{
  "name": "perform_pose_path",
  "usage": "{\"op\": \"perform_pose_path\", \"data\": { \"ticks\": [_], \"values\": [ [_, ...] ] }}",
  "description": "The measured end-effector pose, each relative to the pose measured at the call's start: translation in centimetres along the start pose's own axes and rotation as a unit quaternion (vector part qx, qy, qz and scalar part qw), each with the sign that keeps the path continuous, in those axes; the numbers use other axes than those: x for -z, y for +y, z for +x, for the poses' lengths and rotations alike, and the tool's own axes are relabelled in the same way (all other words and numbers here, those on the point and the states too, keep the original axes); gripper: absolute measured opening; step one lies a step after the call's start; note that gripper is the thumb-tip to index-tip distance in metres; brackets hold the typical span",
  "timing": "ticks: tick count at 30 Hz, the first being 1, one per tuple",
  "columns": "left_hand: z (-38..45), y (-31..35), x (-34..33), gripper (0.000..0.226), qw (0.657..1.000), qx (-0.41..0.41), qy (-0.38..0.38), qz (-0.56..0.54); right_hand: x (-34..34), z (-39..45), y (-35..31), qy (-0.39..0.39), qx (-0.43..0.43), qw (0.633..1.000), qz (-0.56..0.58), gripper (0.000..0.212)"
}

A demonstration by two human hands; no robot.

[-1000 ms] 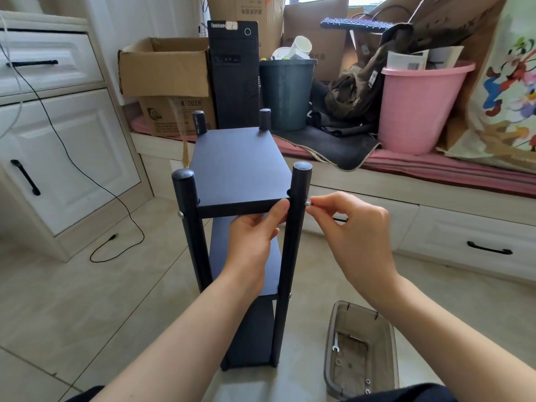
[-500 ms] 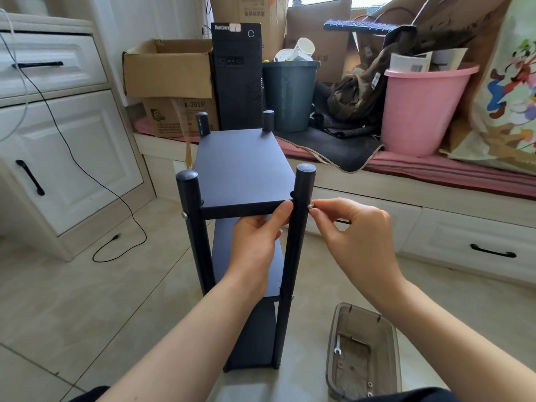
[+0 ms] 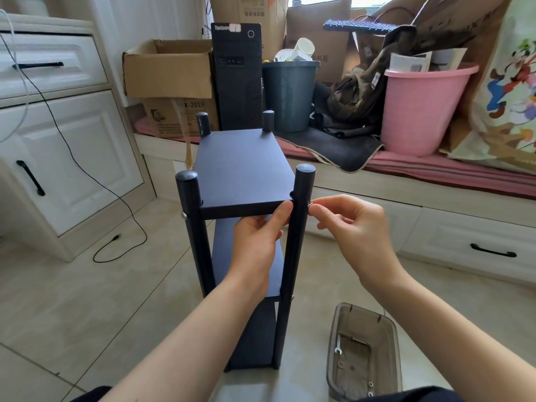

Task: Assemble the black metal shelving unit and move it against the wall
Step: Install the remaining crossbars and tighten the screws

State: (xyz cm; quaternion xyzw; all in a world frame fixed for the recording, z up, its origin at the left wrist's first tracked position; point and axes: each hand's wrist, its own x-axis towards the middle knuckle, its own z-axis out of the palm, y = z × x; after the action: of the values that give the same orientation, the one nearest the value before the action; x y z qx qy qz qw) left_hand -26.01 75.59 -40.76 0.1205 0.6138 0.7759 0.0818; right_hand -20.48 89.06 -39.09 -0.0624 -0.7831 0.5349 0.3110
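computer tower point(image 3: 237, 76) – "ThinkCentre", box point(image 3: 179, 116) – "2019"

Left hand point(image 3: 255, 242) grips shelf point(image 3: 243, 166); right hand point(image 3: 352, 227) pinches screw point(image 3: 309, 205) at post point(image 3: 301, 198).

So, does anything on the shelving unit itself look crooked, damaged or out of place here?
Nothing stands out. The shelving unit stands upright on the floor, the left hand grips its top shelf edge, and the right hand pinches a small screw at the front right post.
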Motion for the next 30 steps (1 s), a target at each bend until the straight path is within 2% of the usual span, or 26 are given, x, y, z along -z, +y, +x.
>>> {"op": "perform_pose_path", "data": {
  "ticks": [3,10,16,21,23,25,27,30],
  "values": [
    [0.0,0.0,0.0,0.05,1.0,0.001,-0.001,-0.001,0.0,0.0,0.0,-0.002,-0.011,0.999,0.04,0.003],
    [0.2,-0.2,0.1,0.043,1.0,0.0,0.002,-0.002,-0.5,0.0,0.0,0.023,0.062,0.996,-0.059,0.009],
    [0.1,-0.1,0.2,0.045,1.0,0.002,0.004,0.002,-0.7,0.1,0.6,-0.022,-0.031,0.997,0.061,0.001],
    [-0.2,0.6,1.1,0.053,1.0,0.0,-0.002,0.014,-0.8,0.4,0.9,-0.093,-0.092,0.983,0.128,0.015],
    [-0.3,0.9,1.8,0.049,1.0,-0.004,-0.006,0.025,-0.9,0.5,0.9,-0.119,-0.103,0.977,0.144,0.017],
    [-0.4,1.2,2.5,0.033,0.999,0.003,-0.015,0.04,-1.1,0.4,0.9,-0.138,-0.106,0.973,0.152,0.018],
    [-0.5,1.5,3.3,0.018,0.996,0.012,-0.035,0.087,-1.3,0.5,0.9,-0.141,-0.115,0.97,0.162,0.018],
    [-1.3,1.7,4.5,0.015,0.968,-0.035,-0.058,0.243,-1.5,0.5,1.0,-0.144,-0.133,0.964,0.182,0.021]
  ]
}}
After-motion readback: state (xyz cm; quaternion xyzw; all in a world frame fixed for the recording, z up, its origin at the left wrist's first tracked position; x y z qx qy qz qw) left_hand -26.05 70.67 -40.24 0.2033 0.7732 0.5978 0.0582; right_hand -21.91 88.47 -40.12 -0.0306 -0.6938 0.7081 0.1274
